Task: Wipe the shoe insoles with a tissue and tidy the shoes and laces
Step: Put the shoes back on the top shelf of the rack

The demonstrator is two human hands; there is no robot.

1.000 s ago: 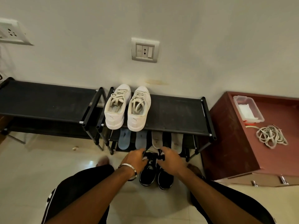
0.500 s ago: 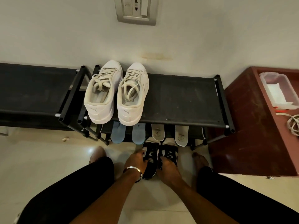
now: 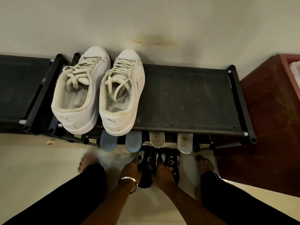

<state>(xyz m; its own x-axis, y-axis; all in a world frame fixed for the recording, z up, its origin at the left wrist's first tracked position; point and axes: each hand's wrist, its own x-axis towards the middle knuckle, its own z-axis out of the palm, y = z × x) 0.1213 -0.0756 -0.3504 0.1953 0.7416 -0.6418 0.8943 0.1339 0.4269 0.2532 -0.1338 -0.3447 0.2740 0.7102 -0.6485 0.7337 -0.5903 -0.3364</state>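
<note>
A pair of black sneakers stands on the floor below the rack's front edge. My left hand (image 3: 130,170) grips the left black sneaker (image 3: 146,166) from its left side. My right hand (image 3: 163,173) grips the right black sneaker (image 3: 172,161) at its opening. Two white sneakers (image 3: 97,93) with loose cream laces sit on the black shoe rack (image 3: 186,98). Two blue insoles (image 3: 120,142) and two white insoles (image 3: 171,142) stick out from the lower shelf.
A second black rack (image 3: 17,88) adjoins on the left. A dark red cabinet (image 3: 272,117) stands at the right against the wall. My bare feet (image 3: 86,162) and black trouser legs flank the black sneakers on the pale floor.
The camera has dropped and come closer to the rack. Both hands have stayed on the black sneakers, which sit nearer the rack's lower shelf.
</note>
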